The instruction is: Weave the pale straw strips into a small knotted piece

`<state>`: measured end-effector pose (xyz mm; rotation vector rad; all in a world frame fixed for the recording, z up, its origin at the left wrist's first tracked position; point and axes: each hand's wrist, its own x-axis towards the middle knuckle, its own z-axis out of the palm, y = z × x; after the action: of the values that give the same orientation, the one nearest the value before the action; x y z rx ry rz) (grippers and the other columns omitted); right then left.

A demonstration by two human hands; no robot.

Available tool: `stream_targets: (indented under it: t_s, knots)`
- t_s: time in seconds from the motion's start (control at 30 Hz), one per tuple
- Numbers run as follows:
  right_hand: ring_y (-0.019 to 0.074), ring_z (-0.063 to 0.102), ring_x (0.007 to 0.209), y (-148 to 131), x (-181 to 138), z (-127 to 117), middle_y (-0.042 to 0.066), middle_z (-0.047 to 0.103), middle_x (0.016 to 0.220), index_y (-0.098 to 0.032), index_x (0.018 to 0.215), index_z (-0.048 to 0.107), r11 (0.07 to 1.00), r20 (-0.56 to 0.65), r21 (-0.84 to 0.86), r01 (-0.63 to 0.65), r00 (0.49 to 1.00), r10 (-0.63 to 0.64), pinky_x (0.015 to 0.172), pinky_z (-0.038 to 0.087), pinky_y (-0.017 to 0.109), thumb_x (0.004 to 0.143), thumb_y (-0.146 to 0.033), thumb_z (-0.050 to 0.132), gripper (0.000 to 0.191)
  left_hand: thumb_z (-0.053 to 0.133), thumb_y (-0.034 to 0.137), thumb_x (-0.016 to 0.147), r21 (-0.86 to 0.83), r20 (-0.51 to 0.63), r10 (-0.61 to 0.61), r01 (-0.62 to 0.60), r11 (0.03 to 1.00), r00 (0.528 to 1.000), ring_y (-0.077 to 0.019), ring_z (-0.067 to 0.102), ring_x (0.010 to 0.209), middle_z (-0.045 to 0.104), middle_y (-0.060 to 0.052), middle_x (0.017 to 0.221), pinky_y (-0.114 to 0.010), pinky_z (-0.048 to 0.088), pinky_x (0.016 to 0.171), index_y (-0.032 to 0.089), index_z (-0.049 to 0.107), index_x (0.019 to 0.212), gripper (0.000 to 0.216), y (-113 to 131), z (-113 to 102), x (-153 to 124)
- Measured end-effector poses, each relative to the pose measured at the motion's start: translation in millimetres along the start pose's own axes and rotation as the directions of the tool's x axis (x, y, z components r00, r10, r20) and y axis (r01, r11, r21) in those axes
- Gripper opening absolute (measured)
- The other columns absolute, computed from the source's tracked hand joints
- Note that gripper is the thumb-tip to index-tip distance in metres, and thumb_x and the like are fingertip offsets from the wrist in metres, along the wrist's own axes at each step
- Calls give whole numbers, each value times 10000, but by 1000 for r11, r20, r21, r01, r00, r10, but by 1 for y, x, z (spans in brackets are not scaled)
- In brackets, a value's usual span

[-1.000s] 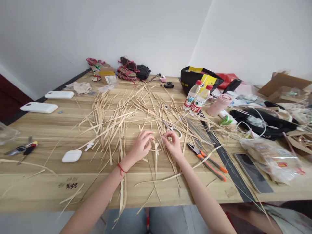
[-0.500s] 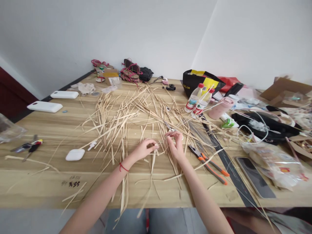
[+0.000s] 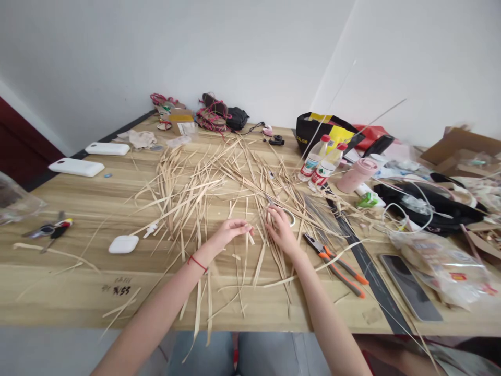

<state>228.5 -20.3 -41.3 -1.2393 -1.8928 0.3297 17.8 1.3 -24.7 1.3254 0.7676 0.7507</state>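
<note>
My left hand (image 3: pixel 231 232) is closed in a pinch on a pale flat straw strip (image 3: pixel 251 238), whose short end sticks out below the fingertips. Just right of it, my right hand (image 3: pixel 279 230) lies palm down on the loose straw strips, its fingers spread and slightly bent. Its fingertips are beside a pair of scissors (image 3: pixel 290 216) with a pale handle loop, partly covered by the hand. More straw strips (image 3: pixel 195 193) spread in a tangled heap beyond both hands.
Orange-handled pliers (image 3: pixel 340 266) and a phone (image 3: pixel 409 287) lie to the right. Two bottles (image 3: pixel 323 169), a pink cup (image 3: pixel 357 175) and a black-yellow bag (image 3: pixel 313 130) stand behind. A white earbud case (image 3: pixel 123 244) and a cutter (image 3: pixel 58 232) lie left.
My right hand has spread its fingers and come down over the scissors. The left hand has shifted slightly up and left with the strip. Thin strands now stick up behind the bottles.
</note>
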Motion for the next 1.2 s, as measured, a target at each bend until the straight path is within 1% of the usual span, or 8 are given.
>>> stream_targets:
  t_s: [0.23,0.37,0.57,0.73,0.83,1.0,1.1,1.2]
  knots:
    - [206,512,1017,6,-2,5,82,553,1038,-231,1035,558,998,59,61,6,998,-9,907,407,389,865,-211,405,230,636,335,715,-98,-7,5,-5,995,1000,-146,582,789,661,-35,761,-265,405,808,138,654,797,214,-7,-2,5]
    - [211,517,1011,4,-2,6,91,552,1057,-222,1078,549,999,53,43,-1,999,-1,890,418,382,853,-197,426,257,660,349,686,-129,-33,-22,18,991,999,-137,580,742,661,-49,789,-258,422,756,129,651,848,274,-10,-4,8]
    - [200,508,1062,-4,-1,5,57,576,1119,-262,1119,561,995,199,42,89,975,-96,926,381,405,834,-96,385,374,655,369,683,-151,-87,-83,69,986,993,-136,585,728,659,-65,824,-247,432,683,122,648,831,288,-14,-5,9]
    - [194,573,916,2,-1,8,63,628,942,-215,929,637,969,-68,231,-89,992,107,858,433,385,790,-177,507,193,664,347,679,-169,-101,-92,74,983,991,-146,598,739,669,-78,851,-257,427,676,121,619,898,318,-17,-6,11]
    - [187,599,802,11,1,9,48,637,828,-198,833,640,852,-205,474,-220,914,350,782,470,370,704,-246,634,138,664,325,682,-172,-102,-93,74,982,990,-155,605,759,666,-85,868,-259,424,674,121,594,927,327,-19,-6,11]
    - [154,628,780,18,4,0,17,650,936,-218,872,609,521,-183,827,-210,776,604,761,495,323,565,-232,747,336,656,317,684,-184,-83,-84,68,981,993,-157,614,748,663,-51,813,-274,432,699,146,570,869,267,-17,-6,9]
    - [160,624,873,17,5,-11,31,621,1092,-216,863,625,404,-93,890,-213,781,617,821,487,313,561,-219,750,326,668,308,667,-184,-48,-76,66,981,996,-165,620,760,666,-49,784,-289,431,749,140,562,788,233,-15,-4,9]
    - [162,618,911,18,6,-21,43,610,1126,-216,950,635,377,-32,894,-242,806,592,857,480,311,596,-228,733,367,683,313,652,-172,-69,-78,65,983,995,-172,627,782,678,-51,789,-300,427,786,140,559,777,246,-15,-3,9]
